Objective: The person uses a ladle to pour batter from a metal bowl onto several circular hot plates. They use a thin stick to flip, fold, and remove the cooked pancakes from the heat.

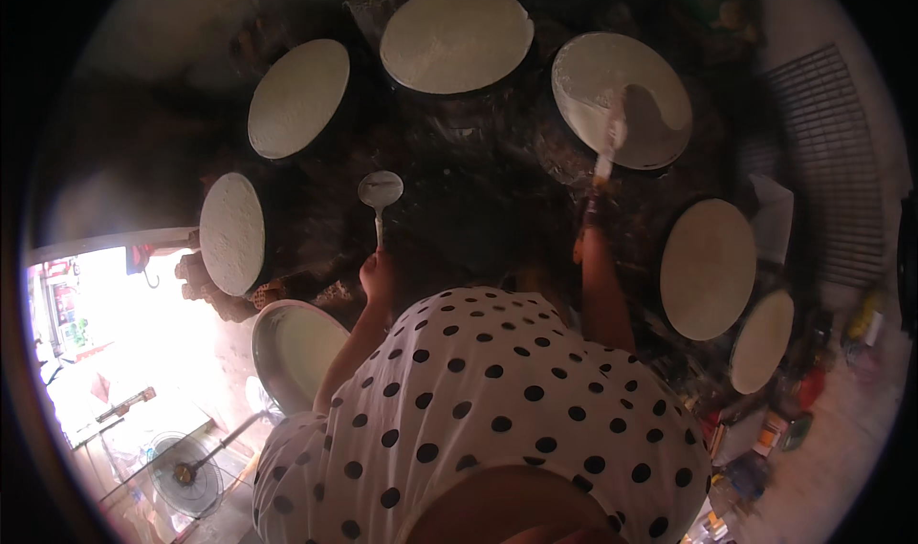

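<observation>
My left hand (376,275) grips the handle of a ladle (381,188), its round bowl coated with whitish liquid. My right hand (594,208), dark in the shadow, holds a pale spreading tool (608,142), blurred by motion. The tool's far end lies over the round pan (588,63) at the upper right. Whitish batter (584,106) covers part of that pan, and a grey-brown patch shows beside the tool. Left of my body stands a large basin (259,340) of pale liquid, partly behind my left forearm.
Other round, pale-topped pans (457,38) form an arc around me, from far left (233,233) to right (708,269). Brown perforated bricks (269,294) sit at left. A pedestal fan (186,474) stands lower left; a wire rack (832,164) leans at right.
</observation>
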